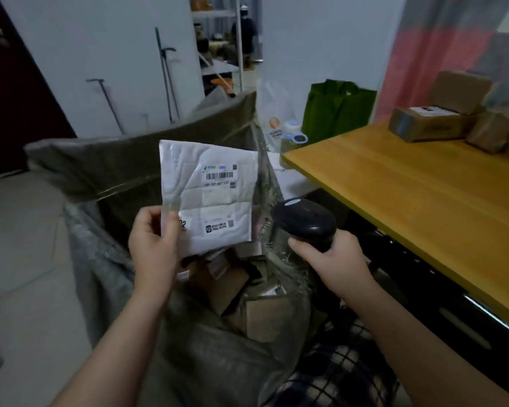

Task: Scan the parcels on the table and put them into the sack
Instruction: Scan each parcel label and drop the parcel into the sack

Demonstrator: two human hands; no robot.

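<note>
Here the left hand (153, 239) pinches a white padded parcel (209, 195) by its lower left corner, label up, above the open grey sack (135, 163) with cardboard boxes (247, 301) inside. Just beside it, the right hand (332, 257) grips a black scanner (304, 220). More brown parcels (453, 118) sit at the desk's (409, 186) far end.

Wooden table (409, 183) bears cardboard boxes (429, 124), perhaps four, at its far end.
</note>
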